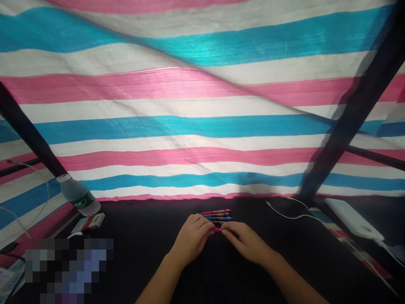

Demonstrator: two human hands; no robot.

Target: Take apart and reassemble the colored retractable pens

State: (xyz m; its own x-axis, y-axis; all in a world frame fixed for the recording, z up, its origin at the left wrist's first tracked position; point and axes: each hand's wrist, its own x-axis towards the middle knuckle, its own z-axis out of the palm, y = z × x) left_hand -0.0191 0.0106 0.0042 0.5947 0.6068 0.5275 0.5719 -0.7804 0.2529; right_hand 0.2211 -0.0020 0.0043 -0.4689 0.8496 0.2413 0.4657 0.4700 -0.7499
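Note:
Between my two hands is a pink pen (217, 229), with only a short middle stretch showing and the rest hidden by fingers. My left hand (193, 237) is closed round its left end. At the other end, the thumb and fingertips of my right hand (246, 242) pinch it. Just beyond the hands several pens lie side by side on the black table, among them a red pen (221, 211) and a blue pen (223, 218). My left hand covers their left ends.
A plastic bottle (79, 197) stands at the back left, with a small box (88, 223) before it. A blurred patch (69, 270) covers the near left. On the right lie a white power strip (354, 219) and a white cable (294, 217). Striped sheeting (190, 126) hangs behind the table (133, 236).

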